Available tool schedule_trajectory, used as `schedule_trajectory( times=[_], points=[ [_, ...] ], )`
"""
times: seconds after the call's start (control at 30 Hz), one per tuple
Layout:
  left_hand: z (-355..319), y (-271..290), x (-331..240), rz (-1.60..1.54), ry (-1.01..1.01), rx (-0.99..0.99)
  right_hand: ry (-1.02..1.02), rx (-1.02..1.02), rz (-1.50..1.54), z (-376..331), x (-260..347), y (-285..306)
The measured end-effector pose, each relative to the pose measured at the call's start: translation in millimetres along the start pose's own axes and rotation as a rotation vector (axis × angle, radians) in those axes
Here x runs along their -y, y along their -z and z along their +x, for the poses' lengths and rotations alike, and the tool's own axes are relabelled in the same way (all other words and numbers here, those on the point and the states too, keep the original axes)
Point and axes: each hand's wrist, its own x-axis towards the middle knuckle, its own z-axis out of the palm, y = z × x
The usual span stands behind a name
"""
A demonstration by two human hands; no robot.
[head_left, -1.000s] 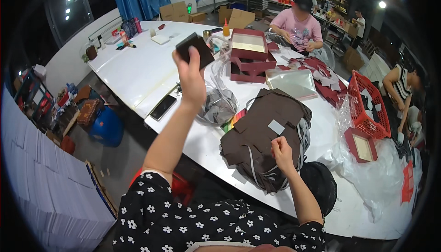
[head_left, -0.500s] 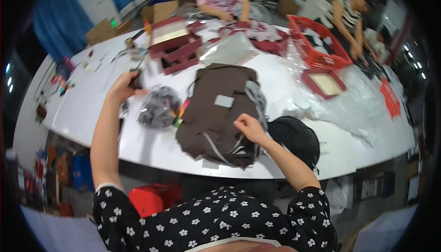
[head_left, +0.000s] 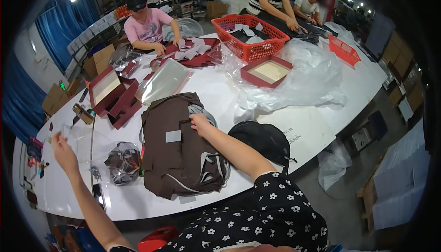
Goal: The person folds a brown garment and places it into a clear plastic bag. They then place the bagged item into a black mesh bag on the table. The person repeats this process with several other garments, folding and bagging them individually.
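A thick stack of dark brown fabric pieces (head_left: pixel 161 164) lies in front of me, with a small pale card (head_left: pixel 173 136) on top. Grey straps (head_left: pixel 202 112) run down its right side. My right hand (head_left: pixel 200 122) is closed at the stack's upper right, next to the straps; whatever is between its fingertips is hidden. Off to the left, my left hand (head_left: pixel 65 153) is raised over the table with fingers apart, beside a clear plastic sheet (head_left: pixel 87 137). A clear bag of dark grey items (head_left: pixel 123 162) sits between that hand and the stack.
A black pouch (head_left: pixel 262 141) lies right of the stack. Beyond are maroon boxes (head_left: pixel 124 109), clear bags (head_left: pixel 163 79), a red basket (head_left: pixel 250 45) and crumpled plastic film (head_left: pixel 294 86). A phone (head_left: pixel 98 197) lies near the front edge. Co-workers handle fabric across the table.
My view has turned to the right. My left hand has let go of a small dark thing and moved outward left. My right hand has moved up the stack toward the straps.
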Motion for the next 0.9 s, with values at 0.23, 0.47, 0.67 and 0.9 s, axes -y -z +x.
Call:
schedule_trajectory(
  times=[0.23, 0.47, 0.67, 0.9],
  points=[
    [-155, -92, -111, -0.032, -0.721, 0.311, 0.299, -0.232, -0.091, -2, -14, -61],
    [-187, -254, -40, -0.074, -0.379, 0.679, 0.117, -0.059, -0.118, -4, -16, -59],
    [-205, -286, -50, 0.207, -0.322, 0.859, -0.125, 0.040, -0.031, 19, 2, -53],
    [-203, -279, -42, 0.216, -0.337, 0.804, 0.412, -0.034, -0.775, 9, -9, -88]
  ],
)
